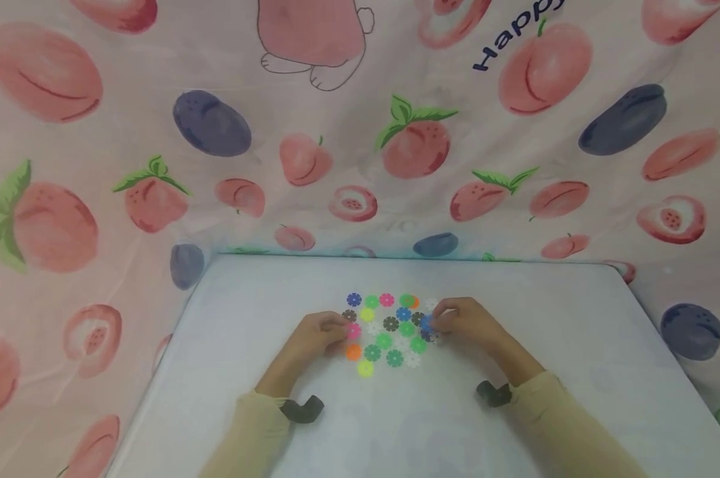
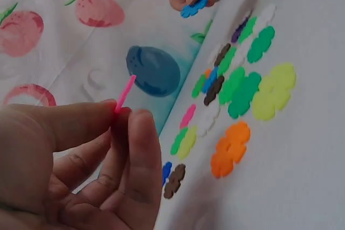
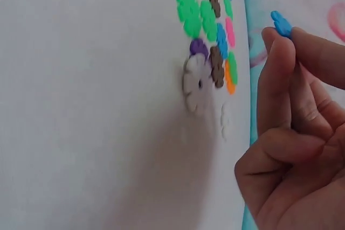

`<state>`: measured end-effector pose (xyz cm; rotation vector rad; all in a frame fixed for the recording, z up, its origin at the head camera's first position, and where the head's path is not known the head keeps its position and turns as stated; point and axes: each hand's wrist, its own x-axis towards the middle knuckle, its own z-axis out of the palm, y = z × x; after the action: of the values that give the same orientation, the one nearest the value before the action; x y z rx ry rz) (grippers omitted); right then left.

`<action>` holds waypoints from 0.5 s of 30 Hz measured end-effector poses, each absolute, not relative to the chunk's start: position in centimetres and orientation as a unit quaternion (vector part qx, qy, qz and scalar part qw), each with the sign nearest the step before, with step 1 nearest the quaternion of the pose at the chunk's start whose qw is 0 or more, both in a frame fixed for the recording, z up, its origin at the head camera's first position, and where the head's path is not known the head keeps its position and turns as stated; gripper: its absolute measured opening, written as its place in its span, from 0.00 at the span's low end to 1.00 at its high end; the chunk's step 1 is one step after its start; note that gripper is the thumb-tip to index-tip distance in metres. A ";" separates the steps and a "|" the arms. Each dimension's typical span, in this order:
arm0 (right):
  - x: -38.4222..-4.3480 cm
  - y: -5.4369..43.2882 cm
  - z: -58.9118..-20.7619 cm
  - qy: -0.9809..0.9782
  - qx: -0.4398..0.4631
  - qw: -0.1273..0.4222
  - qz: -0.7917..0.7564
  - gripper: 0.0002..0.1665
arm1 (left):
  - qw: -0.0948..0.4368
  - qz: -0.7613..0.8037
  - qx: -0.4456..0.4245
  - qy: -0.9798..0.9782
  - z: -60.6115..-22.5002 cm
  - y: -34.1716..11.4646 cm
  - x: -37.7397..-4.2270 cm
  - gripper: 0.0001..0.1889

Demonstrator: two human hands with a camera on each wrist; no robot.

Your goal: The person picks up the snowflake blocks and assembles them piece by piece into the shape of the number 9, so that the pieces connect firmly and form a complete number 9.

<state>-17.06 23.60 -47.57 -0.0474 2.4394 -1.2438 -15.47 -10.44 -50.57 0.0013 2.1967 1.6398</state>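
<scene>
The left hand (image 1: 317, 335) pinches a thin bright-pink disc (image 2: 126, 93); the right hand (image 1: 470, 323) pinches a small blue disc (image 3: 281, 23) with scalloped rim. Both are above the tabletop (image 1: 396, 425), toward its far edge, near many colourful flower-like pieces (image 1: 384, 340).

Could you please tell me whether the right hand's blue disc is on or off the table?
Off the table: the right hand pinches the blue disc, and both wrist views show it held clear.

The scene is dimly and evenly lit; in the right wrist view, a soft-edged shadow (image 3: 161, 171) is cast across the white worktop (image 3: 75, 79), and fine detail is slightly blurred.
</scene>
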 end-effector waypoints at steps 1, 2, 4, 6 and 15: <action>-17.0 23.4 -47.4 0.871 -0.023 0.198 -0.449 0.12 | 0.196 0.593 0.004 0.781 -50.5 -10.3 -15.5 0.11; -16.9 23.2 -47.3 0.868 -0.027 0.196 -0.454 0.12 | 0.195 0.600 0.006 0.775 -50.3 -10.3 -15.4 0.11; -16.7 22.7 -47.1 0.865 -0.028 0.191 -0.464 0.12 | 0.198 0.617 0.010 0.762 -50.0 -10.1 -15.3 0.12; -16.5 22.2 -46.8 0.861 -0.035 0.187 -0.471 0.12 | 0.205 0.632 0.011 0.747 -49.6 -9.9 -15.1 0.14; -15.2 19.9 -45.3 0.852 -0.073 0.166 -0.491 0.12 | 0.227 0.645 0.027 0.729 -48.0 -8.5 -14.8 0.16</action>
<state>-15.18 19.95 -45.33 -0.2088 2.4263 -1.3971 -14.75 -8.46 -47.98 0.0752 2.0080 1.7774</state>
